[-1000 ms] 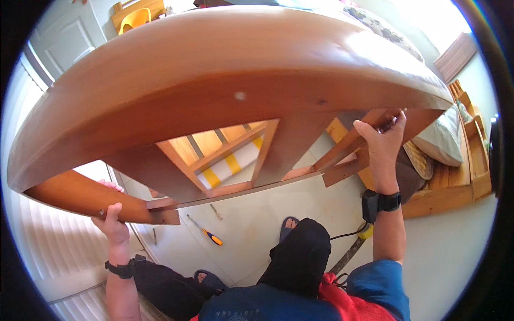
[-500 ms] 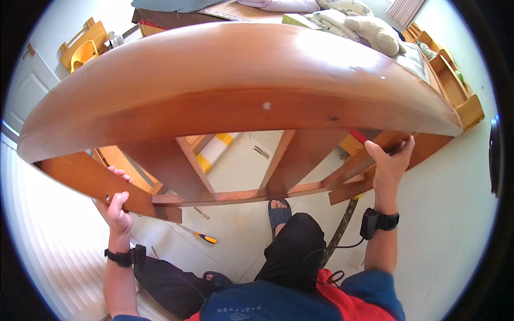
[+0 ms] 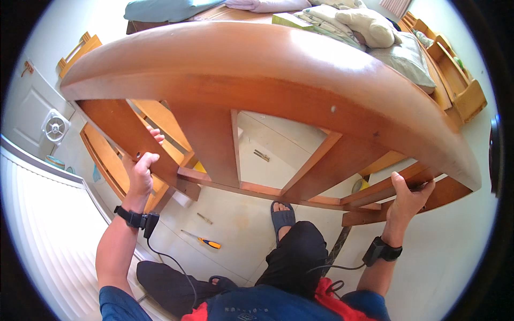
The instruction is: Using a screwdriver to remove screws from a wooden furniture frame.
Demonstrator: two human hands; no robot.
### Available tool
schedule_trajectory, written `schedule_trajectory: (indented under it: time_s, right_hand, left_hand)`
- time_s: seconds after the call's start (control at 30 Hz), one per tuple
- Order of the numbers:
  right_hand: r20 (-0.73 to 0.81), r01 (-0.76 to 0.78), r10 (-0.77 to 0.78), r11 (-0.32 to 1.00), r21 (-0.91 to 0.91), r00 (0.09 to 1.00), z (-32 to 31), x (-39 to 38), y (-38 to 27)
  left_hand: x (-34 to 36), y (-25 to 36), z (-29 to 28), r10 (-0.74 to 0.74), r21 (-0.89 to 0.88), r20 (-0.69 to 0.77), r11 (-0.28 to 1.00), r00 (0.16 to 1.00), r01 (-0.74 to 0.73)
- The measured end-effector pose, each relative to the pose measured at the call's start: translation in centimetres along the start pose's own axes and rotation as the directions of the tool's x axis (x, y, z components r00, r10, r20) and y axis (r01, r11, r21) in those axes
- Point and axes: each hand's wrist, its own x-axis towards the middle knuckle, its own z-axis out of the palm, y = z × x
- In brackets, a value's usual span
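A large brown wooden headboard [image 3: 257, 59], with a curved top rail and several slats, is held up in front of me with its right end lower than its left. My left hand [image 3: 142, 170] grips the left side post, thumb on the near face and fingertips showing through the gap beyond. Around the right side post my right hand [image 3: 408, 199] is closed, thumb raised; its other fingers are partly hidden. Below, on the tiles, lies a screwdriver [image 3: 210, 243] with a yellow-and-black handle. A small metal rod-like piece [image 3: 204, 218] rests near it.
Several metal pieces [image 3: 261, 155] lie on the floor beyond the slats. Past the headboard is a bed with a pillow [image 3: 407, 59] and a plush toy [image 3: 369, 29]. Yellowish wooden furniture [image 3: 104, 160] stands at left, near a white fan [image 3: 54, 127]. A wall runs along the right.
The headboard has tilted, its left end shifting right and up and its right end dropping. Both hands have moved with it, keeping their grip. More floor shows at left.
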Motion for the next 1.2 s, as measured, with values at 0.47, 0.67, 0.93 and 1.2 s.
schedule_trajectory:
  time_s: [0.47,0.67,0.93,1.2]
  right_hand:
    - [-0.202,-0.012,-0.003,0.997,-0.076,0.979,-2.2,1.1,0.1]
    - [-0.243,0.021,-0.049,0.993,-0.115,0.969,-2.2,1.8,0.6]
    - [-0.338,0.08,-0.112,0.991,-0.106,0.934,-1.7,2.4,1.9]
    - [-0.382,0.095,-0.14,0.986,-0.134,0.914,-2.2,2.4,2.2]
  left_hand:
    - [8.5,-1.4,9.4,0.079,0.033,0.168,0.996,0.983,-0.085]
    - [12.7,-3.3,13.6,0.124,-0.049,0.207,0.992,0.97,-0.117]
    - [17.0,-6.4,18.9,0.102,-0.098,0.168,0.991,0.981,-0.086]
    - [17.6,-7.4,23.0,0.073,-0.153,0.126,0.987,0.989,-0.053]
